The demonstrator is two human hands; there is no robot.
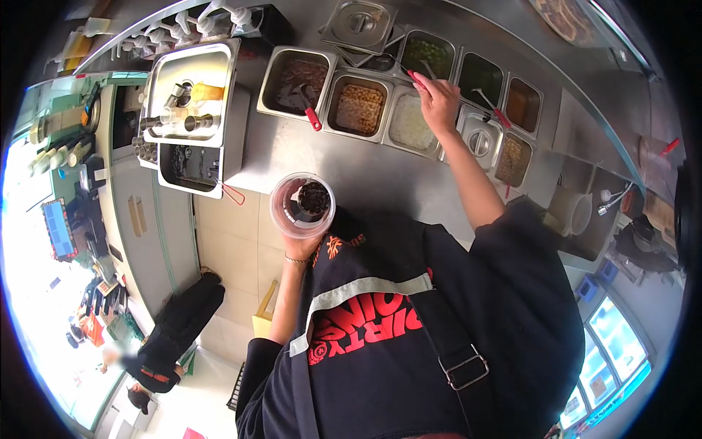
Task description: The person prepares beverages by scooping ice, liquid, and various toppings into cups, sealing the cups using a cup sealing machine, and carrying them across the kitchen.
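Observation:
A clear plastic cup (281, 199) with dark pieces in its bottom is held in my left hand (301, 247), low in front of my apron. My right hand (440, 104) reaches over the steel topping pans, its fingers closed on a red-handled spoon (414, 77). The spoon's far end lies toward a dark opening beside the pan of green pieces (426, 53); its bowl is hard to make out. Below that hand is a pan of whitish pieces (411, 126). To its left, another pan has tan beans or nuts (358, 107).
A pan of brownish-red topping (292, 77) holds a red-handled ladle (311, 113). Lidded pans (479, 140) stand among the others. At left, a steel tray (194, 55) carries metal measuring cups. A sink (578, 212) lies right; a co-worker (175, 329) is at lower left.

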